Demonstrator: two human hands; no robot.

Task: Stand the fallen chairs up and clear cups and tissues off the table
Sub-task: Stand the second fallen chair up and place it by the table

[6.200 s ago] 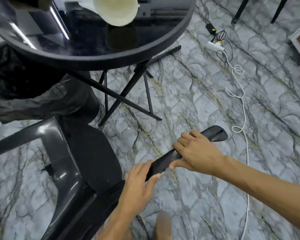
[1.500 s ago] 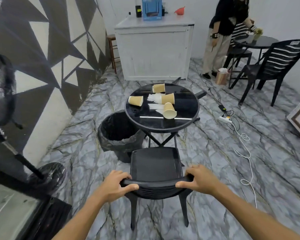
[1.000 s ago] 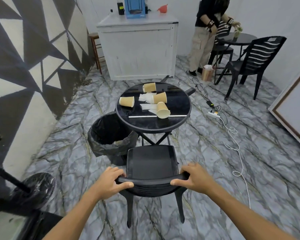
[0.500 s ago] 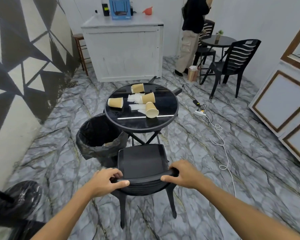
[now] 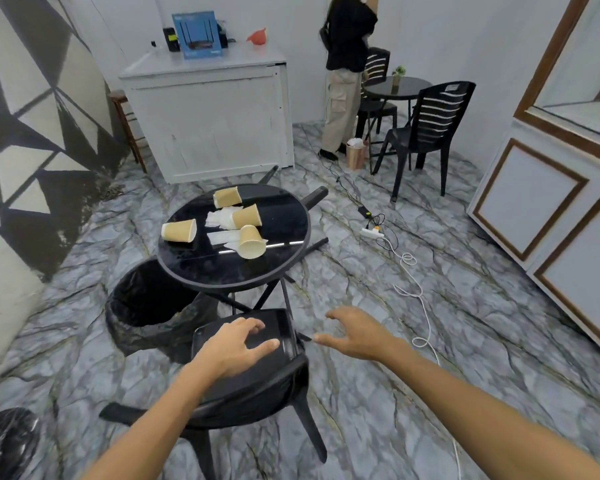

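— Is this a café?
— Looks like one: small round black tables with black plastic chairs, paper cups and tissues lying about, a white service counter at the back, marble-patterned floor and a geometric black-and-cream wall.

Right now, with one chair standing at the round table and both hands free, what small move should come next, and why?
Probably walk round the table to its far side. The near chair stands upright and both the left hand and the right hand hold nothing, while black chair legs stick out sideways beyond the table, which suggests a second chair lies fallen. The cups and tissues can wait.
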